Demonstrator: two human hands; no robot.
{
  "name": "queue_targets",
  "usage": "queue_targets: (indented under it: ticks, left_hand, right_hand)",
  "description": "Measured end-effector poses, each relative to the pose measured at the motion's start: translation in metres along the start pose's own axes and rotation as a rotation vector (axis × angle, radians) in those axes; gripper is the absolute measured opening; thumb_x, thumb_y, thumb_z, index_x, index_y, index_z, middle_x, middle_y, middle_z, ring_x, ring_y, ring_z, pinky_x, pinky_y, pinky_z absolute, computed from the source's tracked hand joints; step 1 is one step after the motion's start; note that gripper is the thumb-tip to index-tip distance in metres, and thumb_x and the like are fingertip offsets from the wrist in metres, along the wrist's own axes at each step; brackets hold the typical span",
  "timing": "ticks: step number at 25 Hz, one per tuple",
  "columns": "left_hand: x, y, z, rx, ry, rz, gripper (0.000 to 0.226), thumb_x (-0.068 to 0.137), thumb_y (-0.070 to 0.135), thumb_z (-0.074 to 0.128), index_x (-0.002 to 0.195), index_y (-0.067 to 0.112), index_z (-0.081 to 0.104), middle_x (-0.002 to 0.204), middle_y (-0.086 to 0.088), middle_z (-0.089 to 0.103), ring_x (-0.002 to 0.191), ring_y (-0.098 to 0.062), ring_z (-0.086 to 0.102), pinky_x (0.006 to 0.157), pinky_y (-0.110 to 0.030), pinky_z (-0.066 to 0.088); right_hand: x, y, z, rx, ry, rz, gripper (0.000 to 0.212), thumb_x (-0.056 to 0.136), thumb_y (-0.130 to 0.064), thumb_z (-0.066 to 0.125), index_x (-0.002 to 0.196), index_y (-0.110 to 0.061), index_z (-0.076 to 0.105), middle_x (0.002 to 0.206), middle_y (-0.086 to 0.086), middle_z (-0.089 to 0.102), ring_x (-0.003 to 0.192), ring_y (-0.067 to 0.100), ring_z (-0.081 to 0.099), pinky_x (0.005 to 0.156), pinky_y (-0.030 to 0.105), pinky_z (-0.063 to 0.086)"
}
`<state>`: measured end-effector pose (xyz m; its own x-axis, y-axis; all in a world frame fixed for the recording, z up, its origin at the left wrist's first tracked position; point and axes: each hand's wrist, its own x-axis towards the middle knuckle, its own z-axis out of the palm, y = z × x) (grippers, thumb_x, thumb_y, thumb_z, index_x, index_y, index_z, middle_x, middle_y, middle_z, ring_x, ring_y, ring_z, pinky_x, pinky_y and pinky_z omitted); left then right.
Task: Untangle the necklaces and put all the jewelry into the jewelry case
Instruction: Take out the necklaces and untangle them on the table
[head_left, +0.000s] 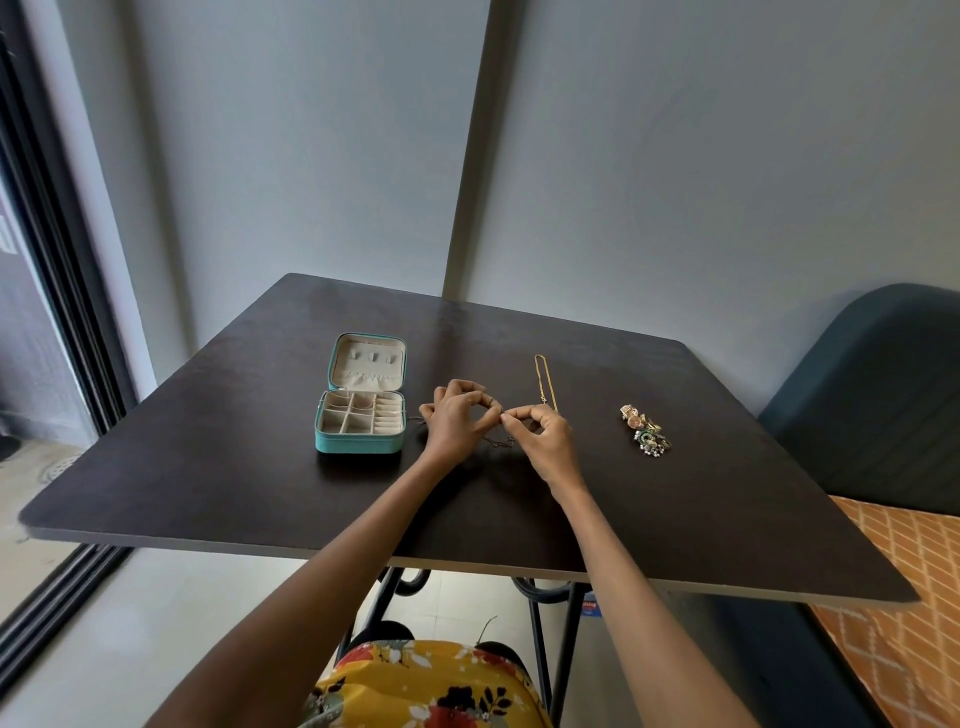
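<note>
Your left hand (454, 421) and right hand (543, 439) both pinch the thin dark chain necklace (496, 441) mid-table, beside the open teal jewelry case (358, 441). Pull hard and I think the knot tightens.

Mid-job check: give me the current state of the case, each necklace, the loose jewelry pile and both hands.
jewelry case: open, lid upright, compartments look mostly empty.
gold necklace: laid out straight on the table, untouched.
dark chain: pinched between both hands, part trailing on the table.
small jewelry pile: loose on the table, right of the hands.
left hand: pinching the chain.
right hand: pinching the chain.
</note>
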<state>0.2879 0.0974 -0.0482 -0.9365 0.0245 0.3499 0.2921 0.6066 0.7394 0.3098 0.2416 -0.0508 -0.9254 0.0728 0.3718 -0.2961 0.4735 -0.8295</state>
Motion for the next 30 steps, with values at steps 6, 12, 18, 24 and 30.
queue_targets:
  ticks: [6, 12, 18, 24, 30]
  left_hand:
    - [0.0008, 0.0003, -0.0001, -0.017, -0.04, 0.022, 0.017, 0.087, 0.036, 0.062, 0.091, 0.022, 0.071, 0.119, 0.006, 0.052, 0.115, -0.013, 0.039, 0.083, -0.031, 0.017]
    - [-0.0001, 0.0018, 0.0028, 0.075, -0.023, 0.042, 0.018, 0.088, 0.035, 0.06, 0.091, 0.021, 0.07, 0.118, 0.005, 0.051, 0.115, -0.014, 0.039, 0.082, -0.03, 0.017]
    - [0.0031, -0.0009, 0.0039, 0.036, -0.05, 0.005, 0.015, 0.088, 0.03, 0.059, 0.091, 0.02, 0.069, 0.116, 0.003, 0.053, 0.114, -0.016, 0.042, 0.083, -0.03, 0.018]
    - [0.0022, -0.0038, 0.0014, -0.175, -0.086, 0.012, 0.014, 0.087, 0.035, 0.063, 0.088, 0.027, 0.073, 0.107, 0.01, 0.062, 0.103, -0.008, 0.052, 0.096, -0.041, 0.025]
    - [0.0001, -0.002, 0.0005, -0.145, -0.124, 0.003, 0.012, 0.077, 0.04, 0.072, 0.071, 0.03, 0.069, 0.096, 0.015, 0.064, 0.091, -0.005, 0.057, 0.082, -0.035, 0.021]
  right_hand:
    - [0.0001, -0.0026, -0.0028, 0.097, -0.056, 0.067, 0.004, 0.084, -0.017, 0.07, 0.085, -0.02, 0.067, 0.09, -0.002, 0.061, 0.082, 0.005, 0.057, 0.07, 0.01, 0.045]
    - [0.0021, -0.0061, -0.0022, 0.074, -0.04, 0.048, 0.019, 0.085, -0.011, 0.064, 0.072, -0.025, 0.061, 0.086, -0.003, 0.058, 0.075, 0.003, 0.052, 0.065, 0.007, 0.04]
    - [0.003, -0.0025, -0.0058, 0.208, -0.066, 0.144, 0.019, 0.088, -0.01, 0.059, 0.072, -0.019, 0.061, 0.074, 0.0, 0.055, 0.07, 0.012, 0.047, 0.063, 0.015, 0.04]
    - [0.0015, -0.0077, -0.0083, 0.281, -0.063, 0.195, 0.018, 0.091, -0.011, 0.057, 0.076, -0.021, 0.063, 0.067, -0.007, 0.05, 0.06, 0.003, 0.04, 0.055, 0.011, 0.035]
    - [-0.0006, -0.0098, -0.0092, 0.253, -0.078, 0.19, 0.016, 0.091, -0.01, 0.057, 0.079, -0.018, 0.064, 0.062, -0.015, 0.053, 0.053, -0.005, 0.047, 0.054, 0.011, 0.035]
